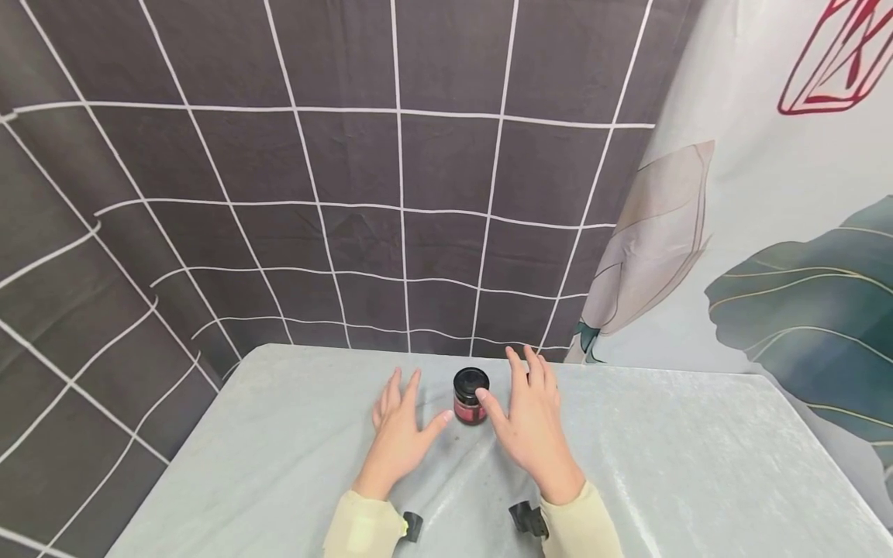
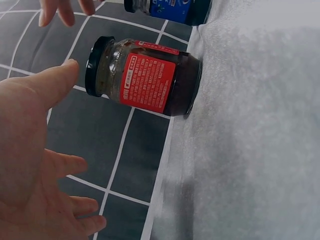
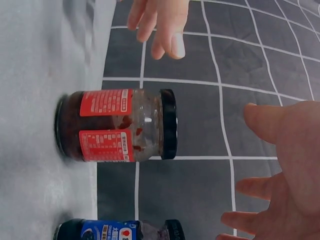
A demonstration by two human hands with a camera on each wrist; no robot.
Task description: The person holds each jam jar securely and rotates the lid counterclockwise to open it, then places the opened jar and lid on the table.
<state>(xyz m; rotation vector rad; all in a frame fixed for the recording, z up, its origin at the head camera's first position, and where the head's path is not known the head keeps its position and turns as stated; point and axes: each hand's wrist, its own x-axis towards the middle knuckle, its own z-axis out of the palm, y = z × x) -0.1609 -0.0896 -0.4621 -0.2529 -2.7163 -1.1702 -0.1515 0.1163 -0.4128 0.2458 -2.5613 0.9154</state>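
Observation:
A glass jar [image 1: 466, 409] with a black lid and red label stands upright on the cloth-covered table, between both hands. The left wrist view shows dark contents in this red-labelled jar [image 2: 150, 82]. My left hand [image 1: 399, 442] is at its left with fingers spread and thumb pointing toward it. On the other side my right hand [image 1: 536, 430] has its fingers spread too, the thumb overlapping the jar's edge in the head view. Neither hand grips anything. A second jar [image 3: 112, 230] with a blue label is beside the first, mostly hidden behind my right hand in the head view.
The pale grey tablecloth [image 1: 698, 449] reaches back to a dark curtain [image 1: 349, 163] with white grid lines. To the right hangs a light curtain [image 1: 739, 310] printed with large leaves. Black straps [image 1: 528, 519] show at both wrists.

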